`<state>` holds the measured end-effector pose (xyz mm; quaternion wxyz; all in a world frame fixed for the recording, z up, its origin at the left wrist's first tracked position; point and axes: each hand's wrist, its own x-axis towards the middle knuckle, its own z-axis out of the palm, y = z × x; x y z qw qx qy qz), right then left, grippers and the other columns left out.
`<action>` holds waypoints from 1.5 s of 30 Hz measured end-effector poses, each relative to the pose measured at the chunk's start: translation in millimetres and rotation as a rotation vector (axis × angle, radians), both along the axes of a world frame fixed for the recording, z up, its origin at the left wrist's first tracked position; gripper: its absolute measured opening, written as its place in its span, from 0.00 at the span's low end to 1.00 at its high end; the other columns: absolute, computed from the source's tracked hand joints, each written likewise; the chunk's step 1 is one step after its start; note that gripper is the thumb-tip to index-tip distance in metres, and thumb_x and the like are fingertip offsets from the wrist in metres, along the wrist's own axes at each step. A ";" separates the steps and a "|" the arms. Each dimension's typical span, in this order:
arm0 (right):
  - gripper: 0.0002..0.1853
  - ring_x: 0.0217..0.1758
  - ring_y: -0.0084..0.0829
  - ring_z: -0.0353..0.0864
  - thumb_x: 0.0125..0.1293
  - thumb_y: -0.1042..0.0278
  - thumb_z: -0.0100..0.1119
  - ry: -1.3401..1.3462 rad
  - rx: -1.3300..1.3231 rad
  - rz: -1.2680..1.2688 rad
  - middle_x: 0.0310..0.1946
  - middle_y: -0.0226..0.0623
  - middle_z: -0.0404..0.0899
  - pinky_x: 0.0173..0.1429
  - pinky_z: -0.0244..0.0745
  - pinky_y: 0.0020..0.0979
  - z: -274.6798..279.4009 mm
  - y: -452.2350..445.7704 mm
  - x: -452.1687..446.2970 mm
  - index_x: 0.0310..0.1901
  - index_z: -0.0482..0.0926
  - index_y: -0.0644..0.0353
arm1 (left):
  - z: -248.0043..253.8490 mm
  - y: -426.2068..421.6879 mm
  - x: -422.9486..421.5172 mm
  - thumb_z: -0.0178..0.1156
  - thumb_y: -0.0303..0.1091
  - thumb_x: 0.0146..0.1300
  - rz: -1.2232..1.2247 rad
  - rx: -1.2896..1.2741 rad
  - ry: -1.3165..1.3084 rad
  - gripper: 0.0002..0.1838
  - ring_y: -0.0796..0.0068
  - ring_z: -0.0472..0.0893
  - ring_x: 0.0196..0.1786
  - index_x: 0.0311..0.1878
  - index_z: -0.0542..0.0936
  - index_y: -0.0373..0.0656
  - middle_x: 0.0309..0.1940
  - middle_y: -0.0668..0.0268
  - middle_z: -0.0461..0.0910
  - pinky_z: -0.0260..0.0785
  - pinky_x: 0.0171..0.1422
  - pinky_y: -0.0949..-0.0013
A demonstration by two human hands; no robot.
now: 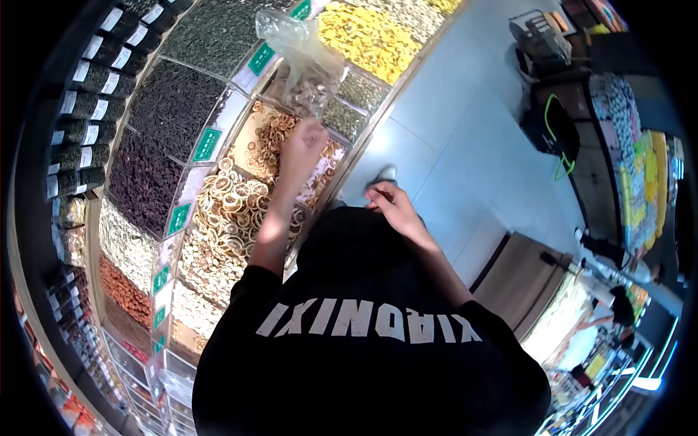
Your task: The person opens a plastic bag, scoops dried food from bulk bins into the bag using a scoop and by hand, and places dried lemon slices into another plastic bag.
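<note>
My left hand is over the bins of dried goods, fingers curled together and slightly blurred; what they hold, if anything, is hidden. Just beyond its fingertips is a clear plastic bag with brownish pieces at its lower part. Small brown dried rings lie beside this hand, and larger dried citrus-like slices lie nearer my body. In front of my black shirt, my right hand has its thumb and fingers pressed together, around something too small to make out.
Bins of dark dried goods and yellow pieces flank the bag. Green labels mark the dividers. Packed jars line the left. Right of the tiled floor stand a dark bag and a brown box; people are at lower right.
</note>
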<state>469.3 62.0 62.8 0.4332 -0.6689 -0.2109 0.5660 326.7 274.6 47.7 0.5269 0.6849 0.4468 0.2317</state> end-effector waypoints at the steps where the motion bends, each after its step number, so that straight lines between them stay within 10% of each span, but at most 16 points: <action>1: 0.15 0.42 0.28 0.84 0.74 0.63 0.60 -0.041 0.080 0.046 0.39 0.37 0.84 0.51 0.77 0.29 -12.8 16.4 9.8 0.48 0.79 0.69 | -15.1 28.5 8.2 0.65 0.33 0.68 0.099 0.054 -0.062 0.22 0.65 0.86 0.49 0.62 0.77 0.36 0.48 0.55 0.86 0.79 0.53 0.64; 4: 0.23 0.50 0.40 0.84 0.66 0.57 0.69 -0.435 0.207 0.229 0.45 0.48 0.84 0.58 0.77 0.37 -10.3 109.8 51.9 0.52 0.77 0.69 | -13.1 94.5 32.7 0.72 0.38 0.60 0.379 0.296 0.075 0.34 0.55 0.83 0.56 0.67 0.72 0.37 0.54 0.50 0.82 0.74 0.62 0.56; 7: 0.56 0.74 0.52 0.66 0.51 0.48 0.80 -0.753 0.661 0.307 0.69 0.62 0.65 0.75 0.63 0.43 29.1 234.7 89.3 0.73 0.57 0.71 | -17.4 135.9 53.0 0.73 0.40 0.60 0.333 0.473 0.399 0.29 0.55 0.82 0.60 0.61 0.78 0.37 0.55 0.46 0.82 0.76 0.59 0.56; 9: 0.58 0.73 0.56 0.64 0.48 0.45 0.81 -1.039 0.724 0.436 0.70 0.64 0.63 0.77 0.60 0.46 10.5 308.8 109.3 0.71 0.59 0.75 | -37.1 156.5 58.4 0.71 0.41 0.61 0.257 0.303 0.474 0.19 0.56 0.86 0.49 0.50 0.85 0.39 0.43 0.51 0.87 0.76 0.55 0.57; 13: 0.24 0.45 0.42 0.84 0.64 0.52 0.69 -0.642 0.693 0.983 0.41 0.51 0.84 0.53 0.77 0.41 -27.3 410.5 160.0 0.49 0.82 0.67 | -28.9 151.5 58.7 0.68 0.29 0.68 0.503 0.153 0.218 0.08 0.83 0.78 0.35 0.35 0.79 0.37 0.30 0.67 0.84 0.73 0.45 0.73; 18: 0.20 0.30 0.26 0.80 0.71 0.52 0.64 -0.220 0.526 1.019 0.26 0.34 0.84 0.37 0.75 0.33 -8.8 443.5 197.9 0.39 0.87 0.65 | -2.8 131.6 64.4 0.68 0.30 0.68 0.588 0.205 0.087 0.08 0.84 0.75 0.32 0.36 0.80 0.36 0.28 0.71 0.80 0.70 0.40 0.75; 27: 0.08 0.30 0.19 0.83 0.64 0.63 0.72 -0.196 0.396 1.468 0.24 0.32 0.84 0.34 0.80 0.27 39.9 408.8 207.0 0.39 0.89 0.58 | 17.6 61.4 98.4 0.65 0.26 0.65 0.837 0.176 0.217 0.07 0.71 0.86 0.37 0.43 0.81 0.34 0.36 0.54 0.87 0.77 0.43 0.66; 33: 0.12 0.48 0.50 0.85 0.65 0.67 0.63 -0.555 1.034 1.615 0.46 0.53 0.83 0.52 0.82 0.45 -15.6 309.5 230.2 0.44 0.82 0.68 | 54.2 1.2 149.0 0.70 0.34 0.65 1.028 -0.190 -0.349 0.33 0.65 0.80 0.57 0.70 0.67 0.42 0.53 0.59 0.76 0.79 0.52 0.62; 36: 0.14 0.49 0.56 0.84 0.67 0.66 0.61 -0.492 0.717 1.805 0.45 0.57 0.82 0.54 0.80 0.48 -17.4 283.0 225.4 0.46 0.79 0.72 | 51.2 3.7 162.9 0.74 0.36 0.61 0.781 -0.234 0.052 0.41 0.63 0.78 0.59 0.74 0.65 0.43 0.62 0.52 0.72 0.79 0.52 0.62; 41: 0.16 0.45 0.55 0.84 0.69 0.59 0.62 -0.634 0.768 1.525 0.43 0.52 0.81 0.51 0.80 0.49 5.1 300.3 216.2 0.43 0.79 0.67 | -6.7 5.3 147.6 0.72 0.29 0.62 0.737 -0.230 0.012 0.23 0.76 0.82 0.34 0.59 0.76 0.37 0.32 0.62 0.85 0.75 0.40 0.69; 45: 0.36 0.64 0.50 0.76 0.61 0.47 0.72 -0.628 0.531 1.496 0.59 0.48 0.76 0.68 0.71 0.43 37.4 304.1 209.5 0.63 0.71 0.61 | -20.1 9.4 139.7 0.67 0.26 0.67 0.706 -0.159 -0.181 0.09 0.80 0.79 0.33 0.48 0.82 0.35 0.30 0.64 0.84 0.72 0.38 0.71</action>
